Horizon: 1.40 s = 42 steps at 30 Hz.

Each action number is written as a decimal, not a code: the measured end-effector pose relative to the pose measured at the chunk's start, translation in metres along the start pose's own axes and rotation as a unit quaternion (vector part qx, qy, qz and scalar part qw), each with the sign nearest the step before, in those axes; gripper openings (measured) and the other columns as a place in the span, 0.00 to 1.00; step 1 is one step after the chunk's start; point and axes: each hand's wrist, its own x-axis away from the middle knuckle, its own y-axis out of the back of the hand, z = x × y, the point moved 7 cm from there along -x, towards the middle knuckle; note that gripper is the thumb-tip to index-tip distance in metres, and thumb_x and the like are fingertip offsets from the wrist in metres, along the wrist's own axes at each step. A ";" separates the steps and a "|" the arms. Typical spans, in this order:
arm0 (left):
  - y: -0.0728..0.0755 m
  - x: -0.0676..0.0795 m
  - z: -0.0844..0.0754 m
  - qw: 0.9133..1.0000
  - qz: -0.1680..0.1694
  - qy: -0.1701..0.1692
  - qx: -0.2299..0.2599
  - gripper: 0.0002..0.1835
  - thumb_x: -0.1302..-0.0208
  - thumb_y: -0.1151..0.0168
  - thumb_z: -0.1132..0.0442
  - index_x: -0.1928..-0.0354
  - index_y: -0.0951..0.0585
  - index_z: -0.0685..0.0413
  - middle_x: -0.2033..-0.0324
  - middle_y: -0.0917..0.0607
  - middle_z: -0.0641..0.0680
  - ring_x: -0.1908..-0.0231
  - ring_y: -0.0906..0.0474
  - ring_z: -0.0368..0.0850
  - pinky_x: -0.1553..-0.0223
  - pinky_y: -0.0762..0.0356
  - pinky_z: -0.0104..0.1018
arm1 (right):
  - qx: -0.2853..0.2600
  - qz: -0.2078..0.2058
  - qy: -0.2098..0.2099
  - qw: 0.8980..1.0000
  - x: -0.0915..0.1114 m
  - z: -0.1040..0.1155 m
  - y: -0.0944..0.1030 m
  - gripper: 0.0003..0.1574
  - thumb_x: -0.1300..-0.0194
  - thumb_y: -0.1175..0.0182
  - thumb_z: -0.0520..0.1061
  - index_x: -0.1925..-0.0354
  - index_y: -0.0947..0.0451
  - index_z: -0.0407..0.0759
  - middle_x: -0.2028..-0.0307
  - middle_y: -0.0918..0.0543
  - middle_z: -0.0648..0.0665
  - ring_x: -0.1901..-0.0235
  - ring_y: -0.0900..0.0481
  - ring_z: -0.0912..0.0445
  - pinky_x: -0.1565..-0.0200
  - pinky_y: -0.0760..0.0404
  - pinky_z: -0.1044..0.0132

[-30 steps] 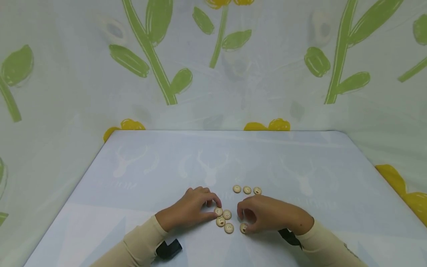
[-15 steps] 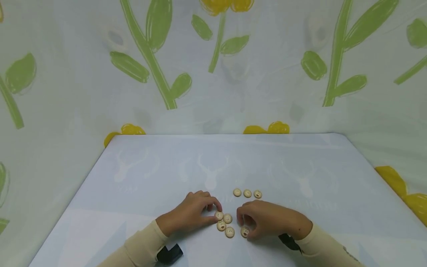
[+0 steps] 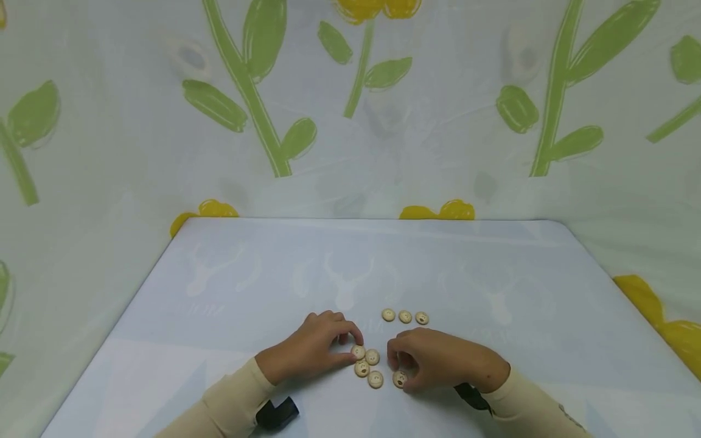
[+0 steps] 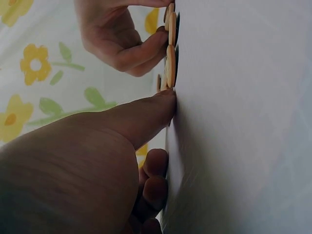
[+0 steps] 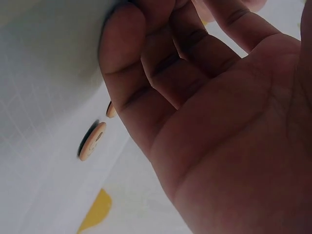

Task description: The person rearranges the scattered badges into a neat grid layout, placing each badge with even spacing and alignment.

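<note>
Several small round wooden discs with drawn faces lie flat on the table. My left hand (image 3: 314,347) has thumb and index finger at opposite edges of one wooden disc (image 3: 358,352), pinching it against its neighbours. Beside it sit a second disc (image 3: 372,357), an open-mouthed disc (image 3: 362,368) and a lower one (image 3: 375,379). My right hand (image 3: 440,360) pinches another open-mouthed disc (image 3: 400,379) between thumb and index finger, just right of that group. In the left wrist view, the thumb (image 4: 146,114) meets a disc edge (image 4: 170,66). The right wrist view hides the pinched disc behind the fingers.
Farther back, three more discs form a row, with a left one (image 3: 388,314), a middle one (image 3: 405,316) and a right one (image 3: 421,318). The pale table (image 3: 219,274) ends at a curtain (image 3: 438,140) printed with leaves and flowers.
The view has tilted slightly. Both hands and all the discs keep nearly the same places relative to the table, and the right thumb and index finger stay at their disc.
</note>
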 end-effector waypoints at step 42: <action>0.001 -0.001 0.000 1.000 0.002 -0.002 -0.002 0.09 0.39 0.30 0.49 0.57 0.16 0.32 0.69 0.25 0.36 0.63 0.32 0.32 0.58 0.40 0.37 | 0.011 -0.032 0.015 0.999 0.004 -0.003 -0.003 0.12 0.42 0.29 0.45 0.65 0.23 0.57 0.73 0.27 0.61 0.71 0.31 0.69 0.66 0.28 0.74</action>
